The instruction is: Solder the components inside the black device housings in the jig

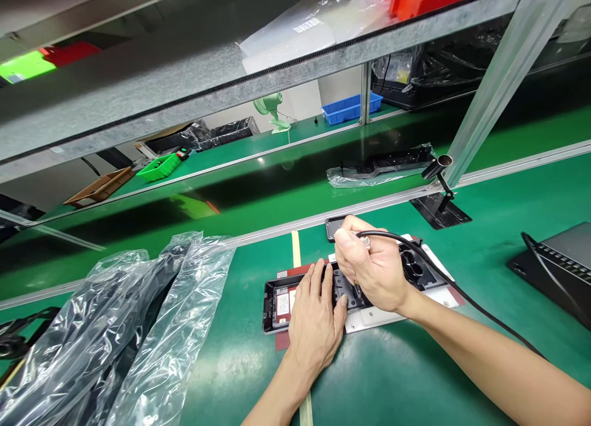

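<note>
My left hand [316, 318] lies flat, fingers stretched out, on a long black plastic housing [269, 312]. A corded pen-like tool, apparently a soldering iron, is gripped in my right hand [372, 269]; its tip points down at the housing, and the fist hides most of it. Its black cord [443, 272] runs over my right forearm's side to the lower right. Under the housing are a white fixture plate [376, 318] and a dark red sheet [281, 341]. A small black tray-like part [332, 228] sits just behind my right hand.
A metal tube holder [438, 166] stands on a black plate [441, 212] at the back right. Clear plastic bags with dark parts [152, 315] fill the left. A black box [561, 272] is at the right. Overhead runs a metal shelf [194, 96]; a bagged black part [383, 164] lies beyond the rail.
</note>
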Tool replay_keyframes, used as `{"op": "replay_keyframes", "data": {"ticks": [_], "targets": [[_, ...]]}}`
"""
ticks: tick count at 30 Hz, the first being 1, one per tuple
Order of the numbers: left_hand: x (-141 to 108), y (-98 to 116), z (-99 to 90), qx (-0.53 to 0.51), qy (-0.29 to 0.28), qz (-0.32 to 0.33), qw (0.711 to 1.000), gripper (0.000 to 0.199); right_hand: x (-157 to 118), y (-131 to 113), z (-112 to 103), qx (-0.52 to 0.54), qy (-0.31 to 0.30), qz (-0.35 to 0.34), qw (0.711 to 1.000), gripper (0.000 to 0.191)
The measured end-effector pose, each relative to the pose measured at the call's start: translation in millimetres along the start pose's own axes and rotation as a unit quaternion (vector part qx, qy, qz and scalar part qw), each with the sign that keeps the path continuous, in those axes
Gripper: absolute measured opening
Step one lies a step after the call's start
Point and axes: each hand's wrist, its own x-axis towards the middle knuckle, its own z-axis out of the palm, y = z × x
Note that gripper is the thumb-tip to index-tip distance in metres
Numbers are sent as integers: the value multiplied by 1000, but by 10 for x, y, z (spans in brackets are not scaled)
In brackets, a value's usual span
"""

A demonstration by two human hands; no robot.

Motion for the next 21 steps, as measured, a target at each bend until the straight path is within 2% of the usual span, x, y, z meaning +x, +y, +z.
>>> {"op": "replay_keyframes", "data": {"ticks": [14,21], "targets": [[-11,5,0,12,6,-3,1000,48,-18,53,-22,2,-2,6,1000,47],[-1,5,2,6,5,-3,1000,48,4,-12,-8,2,-12,-2,1000,49]]}}
